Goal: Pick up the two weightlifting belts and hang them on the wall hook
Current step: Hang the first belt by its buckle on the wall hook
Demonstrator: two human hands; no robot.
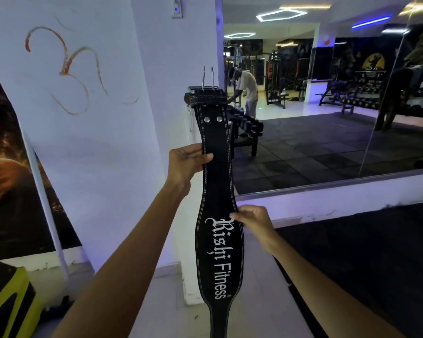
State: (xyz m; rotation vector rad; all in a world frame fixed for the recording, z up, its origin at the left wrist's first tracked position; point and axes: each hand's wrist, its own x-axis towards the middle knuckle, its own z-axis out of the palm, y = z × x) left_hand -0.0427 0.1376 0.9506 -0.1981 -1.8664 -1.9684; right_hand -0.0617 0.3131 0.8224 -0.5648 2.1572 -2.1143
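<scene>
- While both arms reach out, one weightlifting belt [217, 181] is in view; a second belt does not show from where I stand.
- Two hands are on it: the left hand [185, 162] grips the belt's left edge on the narrow upper part, thumb laid across the front, and the right hand [250, 219] pinches the right edge lower down, at the wide middle.
- The belt hangs upright against the corner of the white wall [108, 118], its buckle [206, 87] at the top with two metal prongs pointing up.
- What it hangs from is hidden behind the buckle.
- Right of the belt a large mirror [327, 93] shows a dim gym with dark floor mats, racks and one person bending over.
- Left of the belt, the wall carries a painted symbol and a dark poster.
- The belt is black with white stitching, two silver rivets below the buckle, and white lettering reading "Rishi Fitness" down its wide part.
</scene>
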